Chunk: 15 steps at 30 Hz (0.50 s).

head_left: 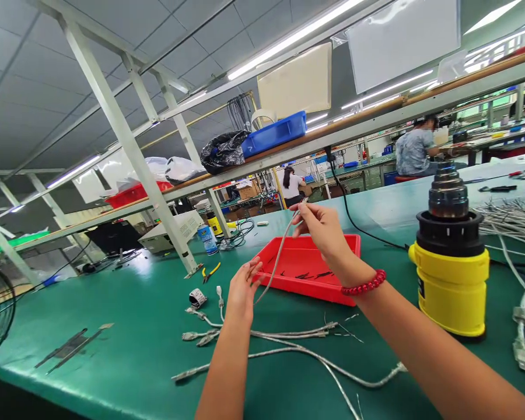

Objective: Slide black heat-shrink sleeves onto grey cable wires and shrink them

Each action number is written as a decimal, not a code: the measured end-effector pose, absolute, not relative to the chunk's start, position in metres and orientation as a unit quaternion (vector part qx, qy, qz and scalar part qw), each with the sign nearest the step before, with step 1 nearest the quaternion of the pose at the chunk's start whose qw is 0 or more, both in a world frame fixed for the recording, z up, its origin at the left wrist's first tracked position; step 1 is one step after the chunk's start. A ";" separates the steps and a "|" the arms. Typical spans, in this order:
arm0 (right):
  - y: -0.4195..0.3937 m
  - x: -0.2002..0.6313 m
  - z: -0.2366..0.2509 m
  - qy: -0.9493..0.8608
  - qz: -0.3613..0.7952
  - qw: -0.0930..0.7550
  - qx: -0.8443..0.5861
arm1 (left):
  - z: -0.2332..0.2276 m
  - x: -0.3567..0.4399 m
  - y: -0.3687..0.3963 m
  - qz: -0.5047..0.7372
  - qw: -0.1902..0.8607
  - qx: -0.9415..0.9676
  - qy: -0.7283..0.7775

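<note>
grey cable point(276, 256), green workbench point(126, 344), factory hall

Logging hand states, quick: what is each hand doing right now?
Left hand: closed, pinching the grey cable at its lower end.
Right hand: closed, pinching the same cable's upper end.

Red tray point(308, 283), yellow-black machine point(452, 280), green table point(126, 344), grey cable point(276, 262).
</note>
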State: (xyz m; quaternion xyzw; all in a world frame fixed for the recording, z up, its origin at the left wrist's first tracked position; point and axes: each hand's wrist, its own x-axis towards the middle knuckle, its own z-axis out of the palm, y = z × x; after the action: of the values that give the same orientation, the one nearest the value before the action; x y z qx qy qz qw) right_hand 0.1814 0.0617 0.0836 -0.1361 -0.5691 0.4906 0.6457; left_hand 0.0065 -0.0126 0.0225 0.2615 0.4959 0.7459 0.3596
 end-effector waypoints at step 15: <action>0.056 0.245 0.131 -0.355 0.542 0.754 -0.113 | 0.024 0.004 -0.006 0.732 0.360 0.255 0.519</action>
State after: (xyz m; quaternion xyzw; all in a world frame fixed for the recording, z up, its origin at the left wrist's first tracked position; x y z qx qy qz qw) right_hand 0.2452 0.0563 0.1308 -0.1133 -0.3550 0.5416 0.7535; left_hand 0.0045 -0.0057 0.0237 0.2545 0.5192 0.7320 0.3602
